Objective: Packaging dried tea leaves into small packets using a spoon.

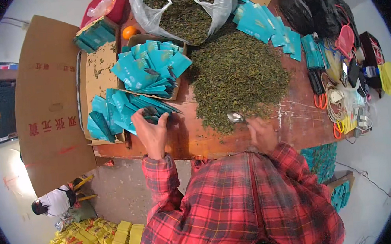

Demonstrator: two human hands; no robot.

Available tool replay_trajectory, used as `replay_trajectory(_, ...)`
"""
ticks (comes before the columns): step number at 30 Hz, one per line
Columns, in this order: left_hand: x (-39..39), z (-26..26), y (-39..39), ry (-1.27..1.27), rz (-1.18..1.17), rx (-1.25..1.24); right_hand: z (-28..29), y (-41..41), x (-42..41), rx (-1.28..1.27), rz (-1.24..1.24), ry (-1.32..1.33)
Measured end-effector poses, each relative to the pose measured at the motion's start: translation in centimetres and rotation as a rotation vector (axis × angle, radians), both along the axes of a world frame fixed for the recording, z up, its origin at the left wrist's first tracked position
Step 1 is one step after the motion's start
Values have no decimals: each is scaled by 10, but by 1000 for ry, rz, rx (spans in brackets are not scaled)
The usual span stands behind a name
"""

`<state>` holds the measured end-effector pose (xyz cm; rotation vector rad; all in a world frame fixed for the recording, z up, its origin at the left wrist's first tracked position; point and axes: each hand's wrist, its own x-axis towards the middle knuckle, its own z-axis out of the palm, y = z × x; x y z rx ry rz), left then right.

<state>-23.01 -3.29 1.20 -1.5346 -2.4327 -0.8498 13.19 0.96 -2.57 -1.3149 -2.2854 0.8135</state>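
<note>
My left hand [152, 134] is at the near edge of a bunch of teal foil packets [117, 106], thumb and fingers around the dark open mouth of one packet [151, 114]. How far that packet extends below my fingers is hidden. In my right hand [263, 133] is a metal spoon [236, 117], its bowl at the near edge of a heap of dried tea leaves [238, 76]. Left of the heap, a cardboard box [176, 95] holds many more packets [152, 64], several with their mouths open.
A clear plastic bag [146, 16] of leaves stands behind the heap. Flat packets [255, 22] lie at back right. Orange-handled scissors [320, 101] and cables [334, 110] crowd the right end. A tall cardboard flap [51, 110] borders the left. Yellow packs [84, 243] cover floor behind.
</note>
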Motion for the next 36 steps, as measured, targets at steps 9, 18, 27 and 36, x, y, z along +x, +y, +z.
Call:
replay_trajectory(9,60,61,9,-500,-129,-18,17,10,18,147,-43,-21)
replay_trajectory(18,103,22,17,-588,-388,-147,18,10,17,184,-11,-96)
replay_trajectory(27,115,-19,28,-483,-555,-110,12,35,-24,136,-105,47)
replay_trajectory(36,113,-29,27,-530,-566,-160,-3,38,-24,163,-112,218)
